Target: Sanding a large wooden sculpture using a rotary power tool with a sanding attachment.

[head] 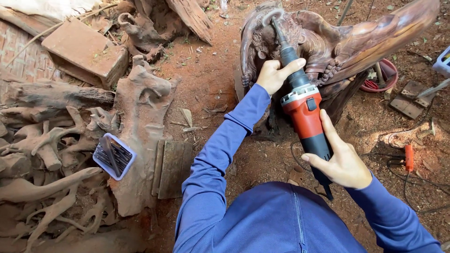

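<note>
both grips closed on red grinder (pixel 304 112) | left hand (pixel 274 75) front; right hand (pixel 344 164) rear

no labels, signs or screens show anywhere in the view. the nearest thing to a package is a small open box (pixel 114 156), pale lilac with a white rim, lying tilted on the carved wood at the left; it holds a row of thin dark metal bits packed side by side. at the far right edge a corner of a pale blue plastic crate (pixel 442 62) shows, cut off by the frame, so its contents cannot be made out. neither carries any visible sticker or print that can be told from here.
</note>
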